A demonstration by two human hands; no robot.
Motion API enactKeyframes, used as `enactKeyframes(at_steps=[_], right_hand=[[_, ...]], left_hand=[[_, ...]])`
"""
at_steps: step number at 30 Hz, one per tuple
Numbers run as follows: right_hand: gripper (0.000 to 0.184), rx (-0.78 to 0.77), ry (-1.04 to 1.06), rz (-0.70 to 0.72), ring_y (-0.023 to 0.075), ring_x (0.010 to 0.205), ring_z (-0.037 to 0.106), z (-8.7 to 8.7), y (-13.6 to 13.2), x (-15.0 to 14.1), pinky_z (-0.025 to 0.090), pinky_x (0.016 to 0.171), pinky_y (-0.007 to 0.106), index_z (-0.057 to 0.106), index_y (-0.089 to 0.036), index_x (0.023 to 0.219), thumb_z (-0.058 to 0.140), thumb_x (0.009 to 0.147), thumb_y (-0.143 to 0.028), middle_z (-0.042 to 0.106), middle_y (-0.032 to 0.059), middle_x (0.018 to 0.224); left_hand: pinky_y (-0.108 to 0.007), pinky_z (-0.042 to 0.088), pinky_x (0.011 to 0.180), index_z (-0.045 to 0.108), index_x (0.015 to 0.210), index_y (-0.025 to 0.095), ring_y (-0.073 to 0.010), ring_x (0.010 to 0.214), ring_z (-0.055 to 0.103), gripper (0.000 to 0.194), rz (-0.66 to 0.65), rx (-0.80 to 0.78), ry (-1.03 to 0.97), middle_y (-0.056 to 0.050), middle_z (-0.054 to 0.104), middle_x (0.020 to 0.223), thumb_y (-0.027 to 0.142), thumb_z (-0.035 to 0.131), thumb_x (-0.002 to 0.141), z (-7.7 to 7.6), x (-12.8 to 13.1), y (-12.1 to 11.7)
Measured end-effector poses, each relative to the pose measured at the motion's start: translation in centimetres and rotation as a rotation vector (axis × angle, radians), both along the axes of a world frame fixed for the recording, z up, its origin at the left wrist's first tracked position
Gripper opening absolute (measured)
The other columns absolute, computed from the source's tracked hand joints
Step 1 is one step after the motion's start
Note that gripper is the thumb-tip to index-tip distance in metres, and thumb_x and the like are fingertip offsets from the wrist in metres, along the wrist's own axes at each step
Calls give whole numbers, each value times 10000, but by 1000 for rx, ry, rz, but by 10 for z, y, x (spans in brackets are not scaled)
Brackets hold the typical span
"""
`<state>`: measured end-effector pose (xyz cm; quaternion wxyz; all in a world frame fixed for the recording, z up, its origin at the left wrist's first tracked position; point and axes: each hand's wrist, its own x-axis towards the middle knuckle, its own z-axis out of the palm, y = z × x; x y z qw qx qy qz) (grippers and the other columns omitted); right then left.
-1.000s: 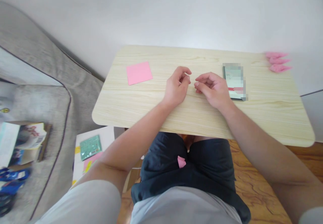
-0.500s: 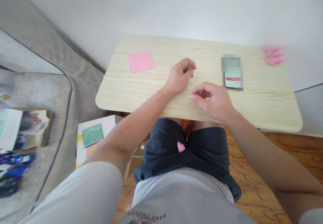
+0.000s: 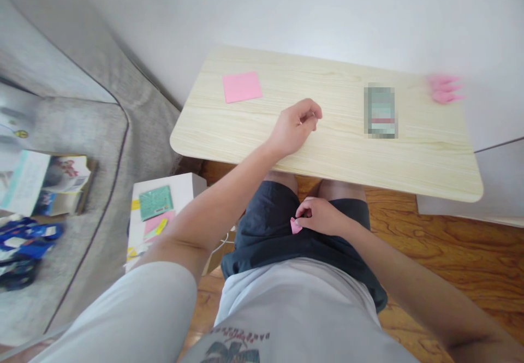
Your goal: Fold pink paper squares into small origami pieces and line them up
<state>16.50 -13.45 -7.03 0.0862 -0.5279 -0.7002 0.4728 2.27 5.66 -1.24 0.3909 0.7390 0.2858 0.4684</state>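
My right hand (image 3: 321, 216) is down at my lap, thumb and fingertips closed on a small folded piece of pink paper (image 3: 295, 226) that lies on my dark shorts. Over the table (image 3: 344, 161), my left hand (image 3: 297, 125) rests with its fingers curled in, and nothing shows between them. A flat pink sheet of paper (image 3: 242, 87) lies to the left of that hand. Several pointed folded pink paper pieces (image 3: 445, 89) sit in a blurred row at the table's far right end.
A phone with a pixelated screen (image 3: 381, 112) lies right of centre on the table. Left of my legs a white box (image 3: 141, 191) carries a green packet (image 3: 156, 203) and pink and yellow papers. A grey sofa (image 3: 102, 199) holds an open carton (image 3: 61, 183) and blue packets.
My right hand has come down from above the table to my lap and taken hold of the folded pink paper. My left hand has stayed nearly in place. The view has shifted slightly.
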Motion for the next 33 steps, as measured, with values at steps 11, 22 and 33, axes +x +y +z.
enactKeyframes(at_steps=[11, 22, 33], right_hand=[[265, -110, 14, 38, 134, 644, 581, -10, -4, -8, 361, 565, 278, 806, -214, 785, 778, 800, -477, 735, 8, 773], [250, 11, 115, 20, 148, 737, 636, -1, -4, -11, 430, 647, 278, 770, -209, 682, 752, 857, -387, 729, 31, 826], [264, -38, 548, -178, 220, 831, 736, 111, 66, 25, 571, 763, 360, 792, -215, 960, 813, 848, -453, 797, 61, 919]], left_hand=[[-302, 443, 679, 658, 944, 202, -130, 718, 621, 194, 18, -23, 27, 16, 660, 748, 66, 533, 884, 0, -5, -23], [-285, 428, 682, 661, 944, 182, -118, 720, 605, 169, 23, -64, 5, 17, 649, 741, 82, 538, 885, 0, -9, -22], [-278, 495, 707, 657, 948, 185, -116, 717, 618, 156, -4, -158, -69, 13, 626, 745, 99, 557, 865, 2, -8, -10]])
